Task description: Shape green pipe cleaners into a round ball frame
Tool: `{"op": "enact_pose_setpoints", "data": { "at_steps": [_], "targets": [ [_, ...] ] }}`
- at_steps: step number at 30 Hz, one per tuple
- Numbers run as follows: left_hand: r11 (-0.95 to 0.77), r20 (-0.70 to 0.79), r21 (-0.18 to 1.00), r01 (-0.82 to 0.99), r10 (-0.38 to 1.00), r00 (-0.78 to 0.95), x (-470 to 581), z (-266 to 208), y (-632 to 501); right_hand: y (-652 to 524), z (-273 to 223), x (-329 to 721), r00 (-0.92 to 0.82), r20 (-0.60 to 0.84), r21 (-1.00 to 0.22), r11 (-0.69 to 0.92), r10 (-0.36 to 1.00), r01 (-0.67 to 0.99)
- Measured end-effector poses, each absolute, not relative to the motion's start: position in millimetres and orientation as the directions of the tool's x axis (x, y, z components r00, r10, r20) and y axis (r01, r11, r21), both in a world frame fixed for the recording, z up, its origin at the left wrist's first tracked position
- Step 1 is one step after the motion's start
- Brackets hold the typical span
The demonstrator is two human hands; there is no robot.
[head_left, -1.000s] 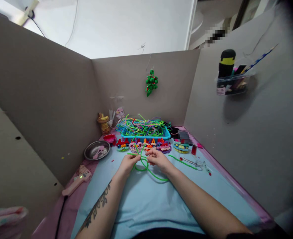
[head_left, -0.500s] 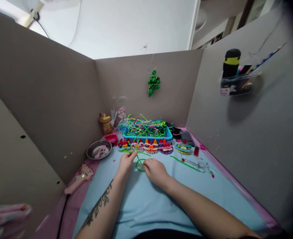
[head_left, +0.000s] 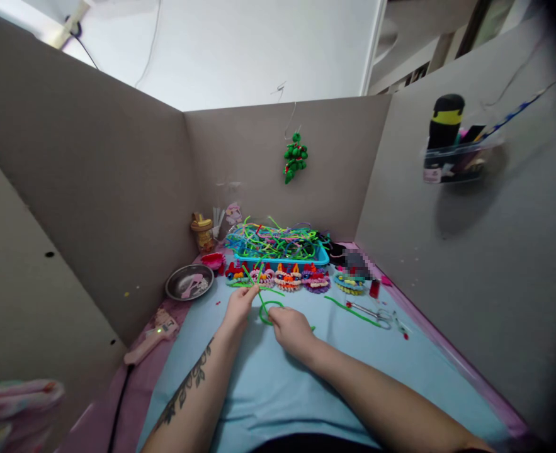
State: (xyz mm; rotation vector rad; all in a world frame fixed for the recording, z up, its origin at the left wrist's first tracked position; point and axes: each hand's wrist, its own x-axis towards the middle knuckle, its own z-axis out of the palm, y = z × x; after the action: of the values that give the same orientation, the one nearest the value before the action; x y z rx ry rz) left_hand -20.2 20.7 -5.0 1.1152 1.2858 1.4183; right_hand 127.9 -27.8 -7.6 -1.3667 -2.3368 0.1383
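Green pipe cleaners [head_left: 262, 304] run between my two hands over the light blue cloth. My left hand [head_left: 238, 307] is closed in a pinch on them where several strands cross and fan out. My right hand [head_left: 291, 328] pinches the curved part, which forms a loop between the hands; a short green end shows past the far side of its knuckles. Just beyond the hands stands a row of colourful fuzzy figures [head_left: 288, 278]. Another green pipe cleaner [head_left: 351, 311] lies to the right, beside a pair of scissors [head_left: 372, 313].
A blue basket [head_left: 282, 262] heaped with pipe cleaners stands at the back. On the left are a metal bowl [head_left: 170, 294] and a pink glue gun [head_left: 150, 341]. Grey panels enclose the table; a green ornament [head_left: 295, 158] hangs at the back, a tool holder [head_left: 457, 165] at right.
My right hand has shifted slightly down, and a green end now shows beyond its knuckles. The loop between the hands has changed shape a little. My left hand keeps its pinch.
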Motion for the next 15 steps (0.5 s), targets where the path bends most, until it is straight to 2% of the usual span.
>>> {"op": "enact_pose_setpoints", "data": {
  "at_steps": [15],
  "targets": [
    [-0.051,0.037,0.997,-0.063,0.977,-0.209,-18.9,-2.1,16.8,-28.4,-11.5,128.4,-0.463,0.296,-0.258,0.536,0.836,0.804]
  ]
}}
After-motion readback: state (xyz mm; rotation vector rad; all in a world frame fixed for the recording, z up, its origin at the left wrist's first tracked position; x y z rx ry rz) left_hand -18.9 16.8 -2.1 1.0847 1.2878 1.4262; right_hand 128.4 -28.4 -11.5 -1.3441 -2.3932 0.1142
